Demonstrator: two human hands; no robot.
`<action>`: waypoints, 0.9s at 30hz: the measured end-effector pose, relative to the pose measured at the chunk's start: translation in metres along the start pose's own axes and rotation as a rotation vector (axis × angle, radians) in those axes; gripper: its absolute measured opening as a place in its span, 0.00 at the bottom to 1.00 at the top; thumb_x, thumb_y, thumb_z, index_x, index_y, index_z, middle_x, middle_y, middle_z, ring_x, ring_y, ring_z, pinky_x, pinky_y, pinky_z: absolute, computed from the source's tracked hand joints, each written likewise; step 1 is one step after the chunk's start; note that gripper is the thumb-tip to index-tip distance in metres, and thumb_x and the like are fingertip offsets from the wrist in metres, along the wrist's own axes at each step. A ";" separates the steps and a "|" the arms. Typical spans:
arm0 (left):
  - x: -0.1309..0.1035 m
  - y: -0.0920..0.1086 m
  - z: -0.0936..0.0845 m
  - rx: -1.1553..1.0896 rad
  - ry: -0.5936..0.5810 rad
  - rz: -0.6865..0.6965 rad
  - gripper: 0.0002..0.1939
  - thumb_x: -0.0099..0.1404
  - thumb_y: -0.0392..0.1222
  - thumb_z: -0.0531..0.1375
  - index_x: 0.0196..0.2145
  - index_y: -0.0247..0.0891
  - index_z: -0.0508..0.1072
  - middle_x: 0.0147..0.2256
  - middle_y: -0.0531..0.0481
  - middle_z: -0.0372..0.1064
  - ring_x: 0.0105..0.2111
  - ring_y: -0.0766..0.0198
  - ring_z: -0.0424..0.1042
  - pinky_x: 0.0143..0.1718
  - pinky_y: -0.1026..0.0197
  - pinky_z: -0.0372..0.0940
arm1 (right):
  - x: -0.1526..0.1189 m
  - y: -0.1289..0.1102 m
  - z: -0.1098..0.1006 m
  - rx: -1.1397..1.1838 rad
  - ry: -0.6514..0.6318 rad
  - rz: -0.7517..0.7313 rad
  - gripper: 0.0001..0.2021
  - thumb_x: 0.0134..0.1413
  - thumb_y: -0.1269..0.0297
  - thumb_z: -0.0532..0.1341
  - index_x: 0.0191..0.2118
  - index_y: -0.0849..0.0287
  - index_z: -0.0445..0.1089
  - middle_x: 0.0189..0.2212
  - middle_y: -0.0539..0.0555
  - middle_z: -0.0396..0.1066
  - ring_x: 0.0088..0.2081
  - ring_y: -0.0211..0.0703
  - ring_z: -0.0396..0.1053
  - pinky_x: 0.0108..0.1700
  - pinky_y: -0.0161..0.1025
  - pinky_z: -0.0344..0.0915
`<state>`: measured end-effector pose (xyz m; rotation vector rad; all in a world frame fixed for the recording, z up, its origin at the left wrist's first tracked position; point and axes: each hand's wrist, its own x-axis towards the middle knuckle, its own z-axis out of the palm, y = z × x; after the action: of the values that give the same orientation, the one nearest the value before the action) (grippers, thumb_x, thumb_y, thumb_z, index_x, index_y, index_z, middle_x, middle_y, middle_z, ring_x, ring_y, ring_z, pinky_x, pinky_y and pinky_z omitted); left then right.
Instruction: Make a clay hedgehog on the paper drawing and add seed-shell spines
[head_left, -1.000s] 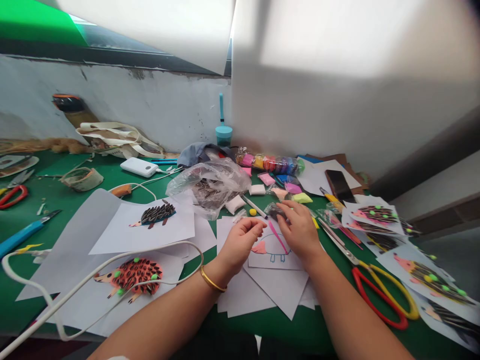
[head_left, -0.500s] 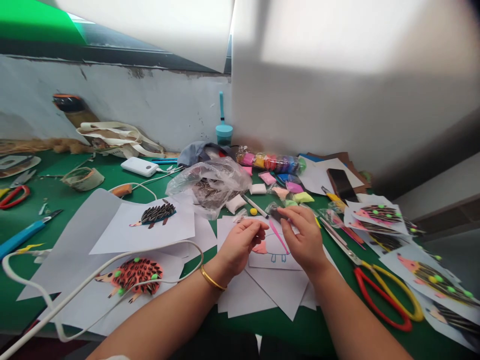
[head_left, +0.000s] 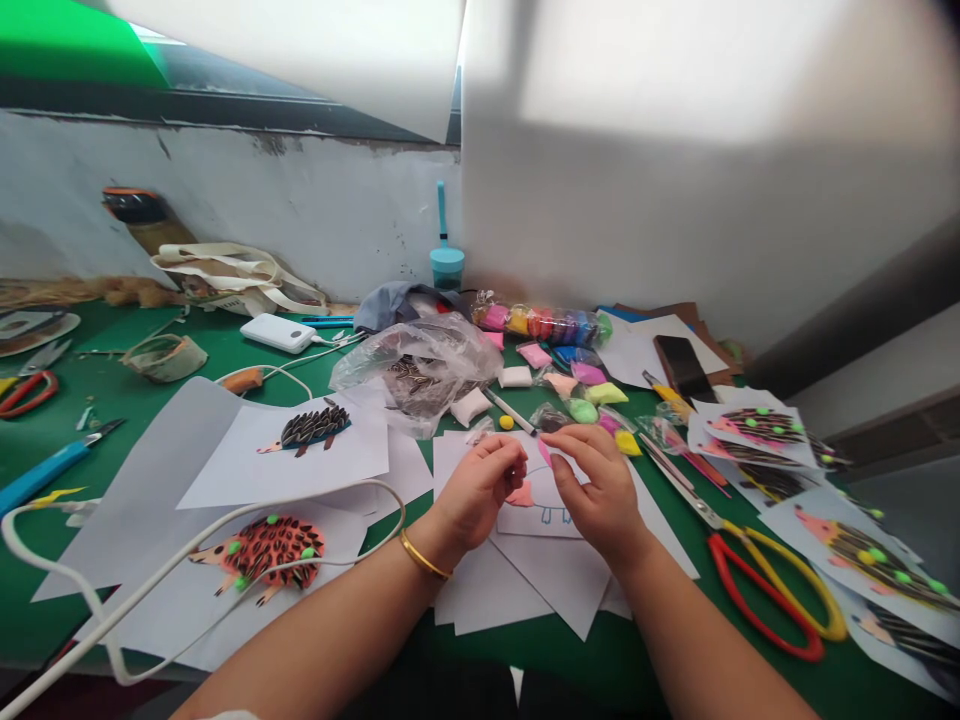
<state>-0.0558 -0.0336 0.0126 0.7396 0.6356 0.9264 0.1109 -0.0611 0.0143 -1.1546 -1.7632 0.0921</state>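
Observation:
My left hand (head_left: 484,490), with a gold bangle at the wrist, has its fingers curled together over the left part of a drawing sheet (head_left: 517,525). Whatever is between those fingers is too small to make out. Opposite it, my right hand (head_left: 596,490) pinches a slim pink modelling tool (head_left: 544,453); only its flat end shows past the fingers. Below both hands, the sheet bears a blue outline of an animal with legs and a salmon-pink clay head (head_left: 520,494). More white paper (head_left: 495,590) lies underneath.
Beyond the hands are a plastic bag of sunflower seeds (head_left: 420,375), a yellow clay ball (head_left: 506,423) and several clay packets (head_left: 606,393). Large scissors (head_left: 750,570) lie right, near finished hedgehog pictures (head_left: 870,550). A white cable (head_left: 247,500) crosses the left side.
The right hand has shifted slightly and its fingers now cover most of the pink tool. The dark clay packet near its fingertips is more exposed. My left hand is almost unmoved.

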 end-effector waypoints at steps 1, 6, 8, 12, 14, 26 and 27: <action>0.000 0.000 0.000 0.001 0.005 -0.016 0.16 0.56 0.51 0.68 0.29 0.37 0.69 0.28 0.54 0.61 0.27 0.69 0.60 0.30 0.65 0.58 | 0.000 0.000 0.000 -0.001 0.001 0.001 0.13 0.61 0.70 0.57 0.48 0.52 0.74 0.41 0.57 0.71 0.45 0.51 0.69 0.47 0.52 0.68; 0.000 -0.002 -0.002 0.028 0.008 -0.022 0.17 0.56 0.54 0.67 0.32 0.35 0.74 0.27 0.53 0.62 0.27 0.69 0.60 0.28 0.66 0.56 | -0.001 0.001 0.000 0.013 -0.001 -0.004 0.13 0.61 0.70 0.58 0.49 0.52 0.74 0.42 0.57 0.71 0.45 0.50 0.69 0.47 0.51 0.68; 0.000 -0.002 -0.002 0.030 0.004 -0.017 0.17 0.57 0.54 0.67 0.31 0.35 0.74 0.27 0.53 0.62 0.27 0.69 0.60 0.28 0.66 0.55 | -0.002 0.001 0.000 0.020 -0.006 -0.010 0.14 0.61 0.71 0.58 0.49 0.52 0.74 0.42 0.57 0.70 0.45 0.51 0.69 0.47 0.51 0.68; 0.001 -0.002 -0.001 0.053 -0.016 -0.022 0.16 0.53 0.50 0.70 0.28 0.37 0.70 0.25 0.55 0.61 0.25 0.70 0.59 0.28 0.65 0.56 | -0.002 0.000 0.001 0.017 -0.011 -0.001 0.13 0.61 0.70 0.58 0.49 0.51 0.74 0.41 0.57 0.71 0.45 0.51 0.69 0.46 0.52 0.69; 0.001 -0.002 -0.001 0.063 -0.018 -0.019 0.17 0.53 0.50 0.70 0.28 0.37 0.69 0.25 0.56 0.60 0.25 0.70 0.59 0.28 0.65 0.55 | -0.002 0.000 0.001 0.016 -0.010 -0.002 0.13 0.61 0.70 0.58 0.49 0.51 0.74 0.41 0.56 0.71 0.45 0.51 0.69 0.46 0.51 0.69; 0.001 -0.004 -0.001 0.040 -0.027 -0.047 0.17 0.55 0.53 0.69 0.32 0.37 0.72 0.27 0.55 0.61 0.26 0.69 0.59 0.28 0.64 0.57 | -0.001 -0.001 0.001 0.035 -0.014 -0.027 0.13 0.60 0.71 0.59 0.49 0.52 0.73 0.41 0.56 0.71 0.44 0.50 0.68 0.46 0.51 0.68; 0.001 -0.004 -0.001 0.043 -0.026 -0.046 0.17 0.56 0.53 0.68 0.33 0.37 0.73 0.26 0.54 0.61 0.26 0.69 0.59 0.28 0.64 0.57 | -0.001 -0.001 0.001 0.038 -0.013 -0.029 0.13 0.60 0.71 0.59 0.48 0.52 0.73 0.41 0.56 0.70 0.44 0.50 0.68 0.45 0.51 0.68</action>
<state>-0.0547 -0.0340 0.0086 0.7711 0.6481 0.8623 0.1096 -0.0622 0.0134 -1.1032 -1.7823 0.1153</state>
